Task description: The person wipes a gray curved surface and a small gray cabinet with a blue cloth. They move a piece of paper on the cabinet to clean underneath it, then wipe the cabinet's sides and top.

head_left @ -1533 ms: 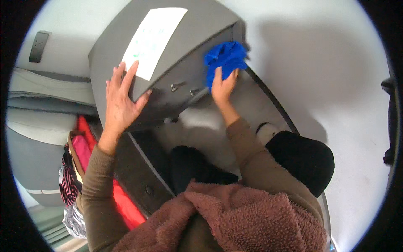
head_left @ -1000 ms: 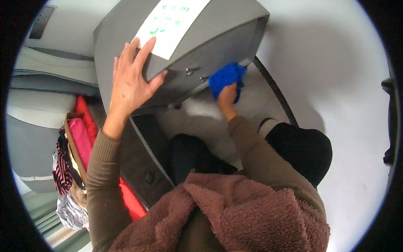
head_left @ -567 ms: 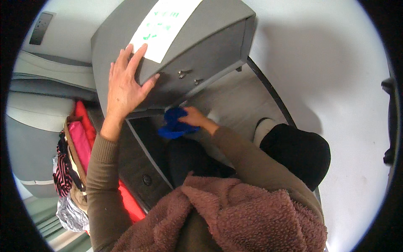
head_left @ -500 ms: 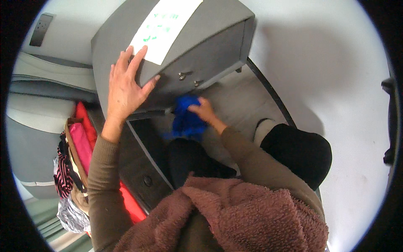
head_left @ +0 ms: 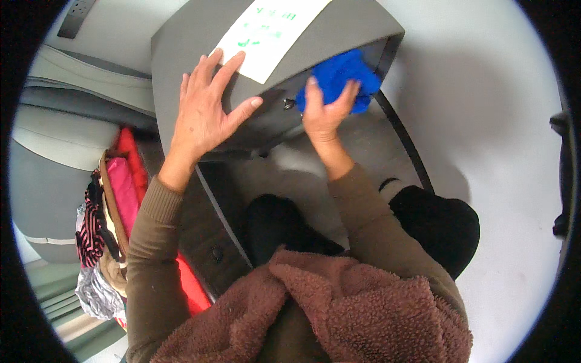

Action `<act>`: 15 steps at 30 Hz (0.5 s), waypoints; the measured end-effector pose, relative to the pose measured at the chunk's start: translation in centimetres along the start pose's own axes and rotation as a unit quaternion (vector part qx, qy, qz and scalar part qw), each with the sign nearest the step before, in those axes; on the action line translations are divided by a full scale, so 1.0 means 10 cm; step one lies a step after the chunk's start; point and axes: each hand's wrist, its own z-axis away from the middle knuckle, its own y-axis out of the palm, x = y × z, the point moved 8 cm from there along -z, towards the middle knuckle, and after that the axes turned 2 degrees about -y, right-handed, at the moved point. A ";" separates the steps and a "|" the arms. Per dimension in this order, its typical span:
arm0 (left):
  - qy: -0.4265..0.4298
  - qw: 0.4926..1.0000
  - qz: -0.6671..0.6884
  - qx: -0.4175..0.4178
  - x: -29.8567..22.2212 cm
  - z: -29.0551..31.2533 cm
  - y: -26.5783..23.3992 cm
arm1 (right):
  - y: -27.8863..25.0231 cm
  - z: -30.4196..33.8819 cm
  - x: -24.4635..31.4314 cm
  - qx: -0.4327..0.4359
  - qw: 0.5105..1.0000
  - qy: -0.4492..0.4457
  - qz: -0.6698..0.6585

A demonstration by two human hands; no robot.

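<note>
A bright blue cloth (head_left: 342, 75) is bunched in my right hand (head_left: 327, 115), pressed against the front of a grey cabinet (head_left: 181, 54) near its right end. Beside the cloth, a small metal knob (head_left: 288, 104) shows on that front. My left hand (head_left: 206, 109) lies on the cabinet's top near the front edge, fingers spread and thumb pointing right. Its fingertips touch the lower edge of a white sheet of paper (head_left: 272, 36) with green writing.
Left of me, a box of folded clothes (head_left: 112, 206) sits beside grey upholstered seating (head_left: 60, 133). A dark cabinet with a round knob (head_left: 216, 253) stands near my left arm. A white wall (head_left: 508, 151) rises at right. A brown fleecy towel (head_left: 375, 296) covers my front.
My right hand has brought the blue cloth up from low by the floor to the right part of the cabinet front. My left hand stays spread on the top. The view has shifted slightly.
</note>
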 end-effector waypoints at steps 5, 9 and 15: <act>0.002 1.000 0.007 -0.003 -0.01 -0.01 0.00 | 0.19 0.71 -0.26 0.170 0.983 -0.049 -0.047; -0.002 1.000 0.007 -0.008 -0.02 0.02 -0.02 | 0.18 1.19 -0.72 0.298 0.923 0.224 -0.090; -0.003 1.000 -0.004 -0.005 -0.01 0.07 -0.01 | -0.10 0.75 -0.59 0.102 0.809 0.431 -0.386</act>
